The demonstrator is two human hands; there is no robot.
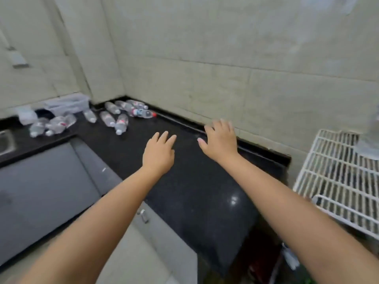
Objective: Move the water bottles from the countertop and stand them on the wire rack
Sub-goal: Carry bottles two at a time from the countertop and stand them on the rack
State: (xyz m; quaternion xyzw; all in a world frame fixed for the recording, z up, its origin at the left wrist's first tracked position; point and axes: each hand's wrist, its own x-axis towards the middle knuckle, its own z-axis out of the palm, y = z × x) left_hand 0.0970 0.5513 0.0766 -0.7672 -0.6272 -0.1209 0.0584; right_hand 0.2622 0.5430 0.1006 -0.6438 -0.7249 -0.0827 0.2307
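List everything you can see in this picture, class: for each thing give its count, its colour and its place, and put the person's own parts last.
water bottles: about a dozen, clear, lying on their sides at the far left end of the countertop
countertop: one, black and speckled, running along the wall
wire rack: one, white, at the right, beyond the countertop's end
blurred clear object: one, on the rack's far corner; too blurred to name
plastic container: one, clear, behind the bottles by the wall
sink: one, metal, at the left edge
cabinet doors: grey, below the countertop
wall: pale tiles
left hand: one, open, empty, above the countertop
right hand: one, open, empty, near the wall
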